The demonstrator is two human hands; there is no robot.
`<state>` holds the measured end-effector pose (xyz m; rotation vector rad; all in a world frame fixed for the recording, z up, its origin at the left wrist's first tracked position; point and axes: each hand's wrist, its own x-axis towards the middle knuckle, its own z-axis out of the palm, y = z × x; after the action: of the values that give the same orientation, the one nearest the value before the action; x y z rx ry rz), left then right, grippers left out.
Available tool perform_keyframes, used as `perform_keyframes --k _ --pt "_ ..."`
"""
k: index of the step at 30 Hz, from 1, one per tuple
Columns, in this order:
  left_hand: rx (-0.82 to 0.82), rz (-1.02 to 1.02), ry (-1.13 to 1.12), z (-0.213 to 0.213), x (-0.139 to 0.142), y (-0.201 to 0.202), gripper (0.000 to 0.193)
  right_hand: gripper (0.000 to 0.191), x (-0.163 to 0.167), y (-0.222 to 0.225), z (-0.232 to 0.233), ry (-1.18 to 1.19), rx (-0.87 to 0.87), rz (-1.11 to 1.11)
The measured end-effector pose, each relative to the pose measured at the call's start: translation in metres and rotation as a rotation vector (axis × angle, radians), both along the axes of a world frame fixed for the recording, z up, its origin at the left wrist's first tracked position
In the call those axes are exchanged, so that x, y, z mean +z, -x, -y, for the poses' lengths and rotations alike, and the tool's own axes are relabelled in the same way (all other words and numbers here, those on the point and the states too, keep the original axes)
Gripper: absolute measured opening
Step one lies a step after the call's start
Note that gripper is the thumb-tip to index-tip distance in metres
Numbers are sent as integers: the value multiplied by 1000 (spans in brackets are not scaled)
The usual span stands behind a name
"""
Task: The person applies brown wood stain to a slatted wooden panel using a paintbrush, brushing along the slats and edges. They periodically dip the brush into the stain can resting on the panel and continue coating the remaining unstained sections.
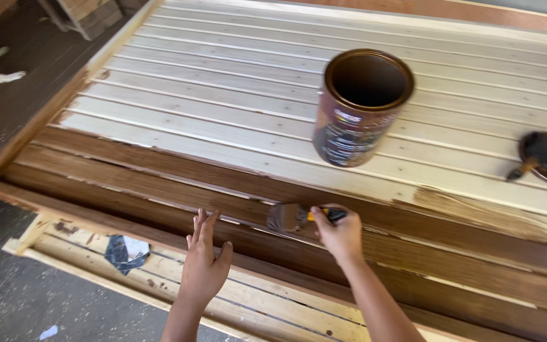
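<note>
Dark stain covers the near boards of the grooved pale wooden panel [235, 107]. My right hand [340, 235] clamps the stain-soaked paintbrush [292, 217] flat on it; my left hand [204, 266] hovers open-fingered, empty. The open brown stain can [359, 111] stands within reach.

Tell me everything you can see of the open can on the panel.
The can is a cylindrical metal tin, lid off, with a brown-stained rim and dark interior; contents are not visible. Its dark label is smeared with brown drips. It appears upright on the unstained pale slats of the wooden panel, beyond the stained strip. Neither hand touches it.
</note>
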<state>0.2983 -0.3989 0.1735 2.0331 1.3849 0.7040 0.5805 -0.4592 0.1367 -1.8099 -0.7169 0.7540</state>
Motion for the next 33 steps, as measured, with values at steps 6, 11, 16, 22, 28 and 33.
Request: perform_keyframes --k 6,11,16,22,28,33 --pt "-91 -9 41 36 -3 -61 68 27 3 -117 120 -54 -221 -98" --pt "-171 16 35 83 -11 -119 67 27 16 -220 230 62 -339 -56" --pt "-230 14 53 128 -16 -175 66 30 23 -317 332 253 -497 12" --pt "-269 -14 83 168 -17 -221 67 32 32 -435 460 295 -726 67" --pt "-320 -101 139 189 -10 -242 66 41 86 -476 523 665 -626 598" --pt "-322 -80 160 191 -3 -235 66 62 90 -399 450 1380 -236 859"
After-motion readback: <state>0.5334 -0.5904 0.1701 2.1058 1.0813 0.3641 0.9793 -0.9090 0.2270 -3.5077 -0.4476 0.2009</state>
